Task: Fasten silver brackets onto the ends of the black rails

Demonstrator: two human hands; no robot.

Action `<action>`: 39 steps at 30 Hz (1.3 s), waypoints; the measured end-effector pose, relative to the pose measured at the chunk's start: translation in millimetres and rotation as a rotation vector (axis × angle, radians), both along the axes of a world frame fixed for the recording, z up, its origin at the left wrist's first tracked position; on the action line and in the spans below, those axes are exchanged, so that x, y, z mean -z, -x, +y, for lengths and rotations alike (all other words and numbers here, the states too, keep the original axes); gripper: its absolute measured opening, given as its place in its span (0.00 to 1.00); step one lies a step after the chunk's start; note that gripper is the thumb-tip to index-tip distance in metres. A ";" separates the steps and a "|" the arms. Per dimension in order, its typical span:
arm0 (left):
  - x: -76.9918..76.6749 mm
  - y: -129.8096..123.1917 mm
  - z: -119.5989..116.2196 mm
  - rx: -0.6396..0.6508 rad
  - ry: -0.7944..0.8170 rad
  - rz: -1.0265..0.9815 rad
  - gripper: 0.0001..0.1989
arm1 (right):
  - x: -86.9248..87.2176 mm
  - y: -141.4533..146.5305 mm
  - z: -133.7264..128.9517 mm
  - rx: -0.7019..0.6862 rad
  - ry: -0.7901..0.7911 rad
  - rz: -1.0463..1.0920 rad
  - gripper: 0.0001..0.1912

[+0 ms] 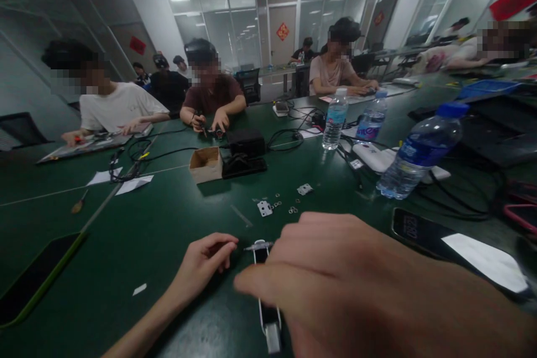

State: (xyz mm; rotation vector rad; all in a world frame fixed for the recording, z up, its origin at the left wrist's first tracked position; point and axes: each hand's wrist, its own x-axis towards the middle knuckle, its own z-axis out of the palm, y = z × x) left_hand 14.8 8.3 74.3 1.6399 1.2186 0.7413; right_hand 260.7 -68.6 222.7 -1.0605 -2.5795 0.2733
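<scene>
A narrow metal frame with a dark inside and a grey block at its near end lies on the green table in front of me. My right hand, large and close to the camera, is curled above the frame and covers part of it. Its fingertips are hidden, so whatever it grips does not show. Left of the frame, my left hand rests at the table with fingers curled and thumb against forefinger; nothing shows between them. Beyond the hands lie a flat metal plate, a second plate and several small rings.
A small cardboard box stands beside a black box. Water bottles and cables are at right, near a phone. Another phone lies far left, below a small screwdriver. Several people sit across the table.
</scene>
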 end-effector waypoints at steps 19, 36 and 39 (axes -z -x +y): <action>5.9 0.8 -2.9 0.143 -0.270 0.212 0.08 | 67.4 26.2 73.1 0.147 0.456 -0.466 0.09; 5.3 -2.9 -5.3 0.148 -0.241 0.240 0.05 | 86.0 31.1 76.1 0.084 0.364 -0.456 0.09; 7.1 -4.2 -5.2 0.142 -0.232 0.235 0.06 | 88.6 32.2 76.0 0.082 0.346 -0.448 0.10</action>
